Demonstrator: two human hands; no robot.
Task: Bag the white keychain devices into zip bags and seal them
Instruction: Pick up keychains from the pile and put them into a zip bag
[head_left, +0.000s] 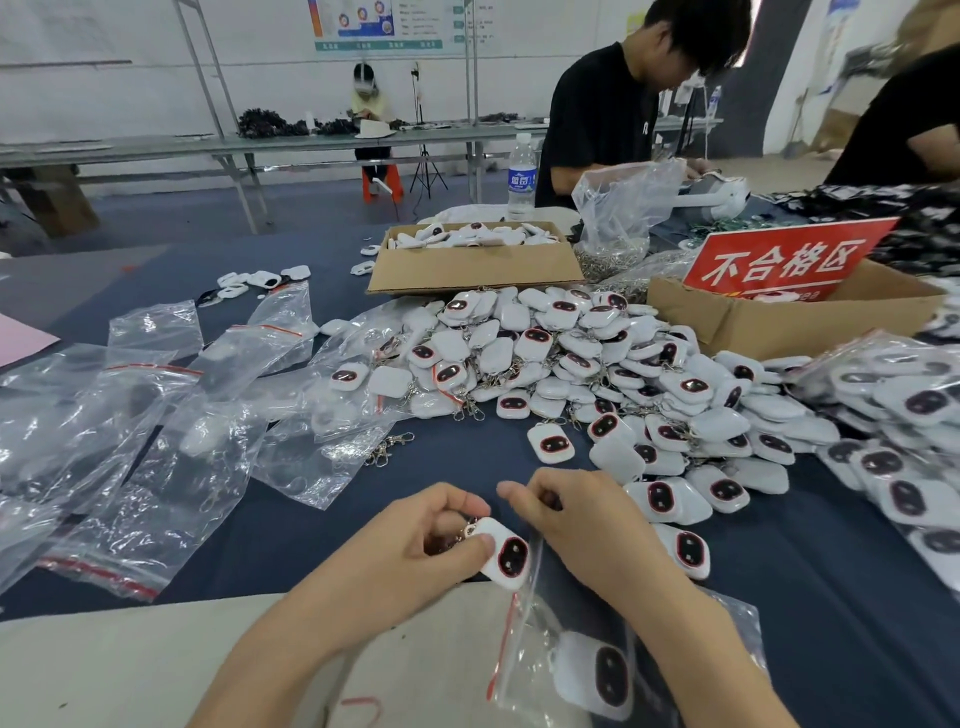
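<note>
Clear zip bag (530, 623) holds one device (592, 675); left grip (415, 540) pinches a second device (506, 555), right grip (576, 525) pinches its mouth.

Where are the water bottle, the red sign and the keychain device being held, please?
water bottle (521, 182): head view, on its blue label.
red sign (784, 262): head view, middle of its face.
held keychain device (513, 557): head view, on its dark oval.
</note>
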